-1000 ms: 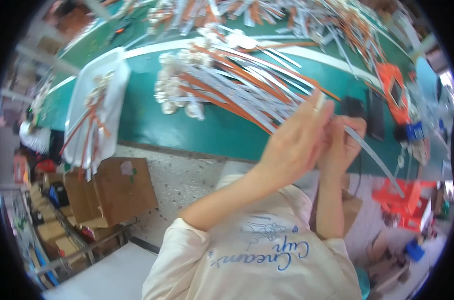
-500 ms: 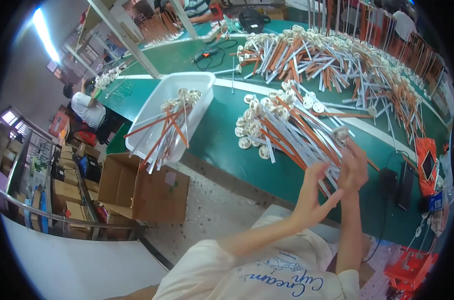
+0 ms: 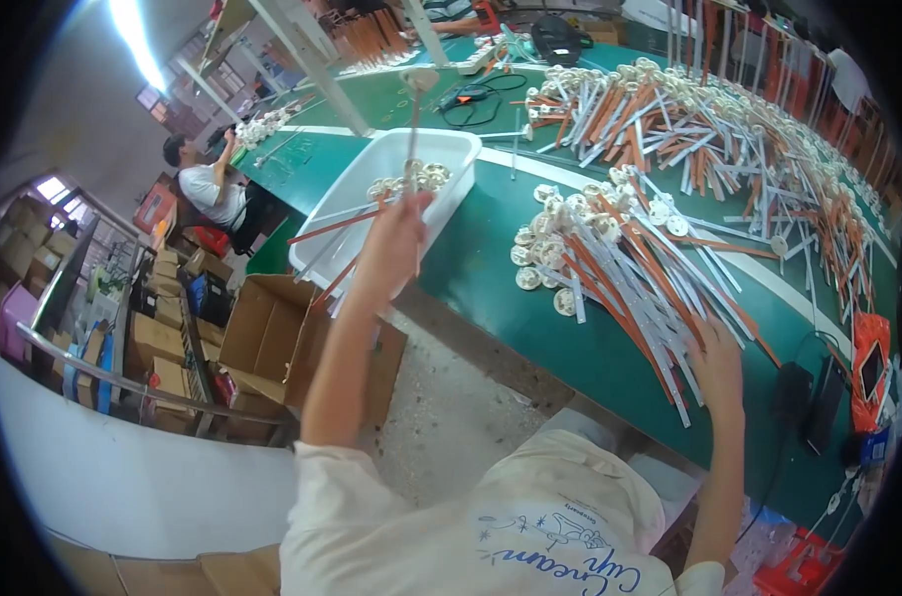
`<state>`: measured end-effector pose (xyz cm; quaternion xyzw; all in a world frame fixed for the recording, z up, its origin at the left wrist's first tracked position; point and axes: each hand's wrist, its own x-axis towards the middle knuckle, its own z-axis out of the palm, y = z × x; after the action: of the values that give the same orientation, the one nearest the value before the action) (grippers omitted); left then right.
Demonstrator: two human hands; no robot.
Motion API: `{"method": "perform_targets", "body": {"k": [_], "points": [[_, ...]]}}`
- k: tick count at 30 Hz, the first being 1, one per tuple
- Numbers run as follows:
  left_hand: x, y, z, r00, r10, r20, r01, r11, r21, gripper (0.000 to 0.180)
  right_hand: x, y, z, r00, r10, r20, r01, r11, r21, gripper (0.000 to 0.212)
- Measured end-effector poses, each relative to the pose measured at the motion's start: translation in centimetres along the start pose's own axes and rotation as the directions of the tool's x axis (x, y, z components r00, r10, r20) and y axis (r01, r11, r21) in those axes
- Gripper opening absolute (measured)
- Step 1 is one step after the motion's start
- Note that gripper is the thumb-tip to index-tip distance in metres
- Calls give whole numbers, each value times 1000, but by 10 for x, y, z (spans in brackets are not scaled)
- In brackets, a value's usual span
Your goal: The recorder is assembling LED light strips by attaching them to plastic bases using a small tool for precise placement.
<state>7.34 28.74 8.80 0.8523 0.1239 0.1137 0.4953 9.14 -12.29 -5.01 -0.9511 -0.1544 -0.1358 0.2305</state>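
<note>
Over the white plastic bin (image 3: 372, 189) on the green counter (image 3: 491, 248), a thin white rod with a round disc end (image 3: 414, 129) is held upright, clamped in the left hand (image 3: 396, 238). The right hand (image 3: 717, 370) is rested on the near ends of the heaped orange and white rods (image 3: 620, 268), whose long axes are angled away toward the upper left; whether its fingers are closed cannot be told.

There is just one view. The camera sits on the person's head and looks down and forward, over the shirt and both arms, onto the long green table (image 3: 530, 298). The left hand (image 3: 396, 233) and right hand (image 3: 717, 360) are close below it. The round picture bends straight edges near its rim. The room's far side looks small.
</note>
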Motion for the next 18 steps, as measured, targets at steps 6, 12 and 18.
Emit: {"method": "perform_targets", "body": {"k": [6,12,18], "points": [[101,-84,-100,984,-168,52,51,555,830,30,9,1,-7,999,50,17,-52,977,208,23],[57,-37,-54,889,447,-102,-86,381,921,34,2,16,-38,950,300,90,-311,870,382,24],[-11,29,58,790,611,52,-585,727,358,33,-10,20,-107,914,391,111,-397,800,450,21]]}}
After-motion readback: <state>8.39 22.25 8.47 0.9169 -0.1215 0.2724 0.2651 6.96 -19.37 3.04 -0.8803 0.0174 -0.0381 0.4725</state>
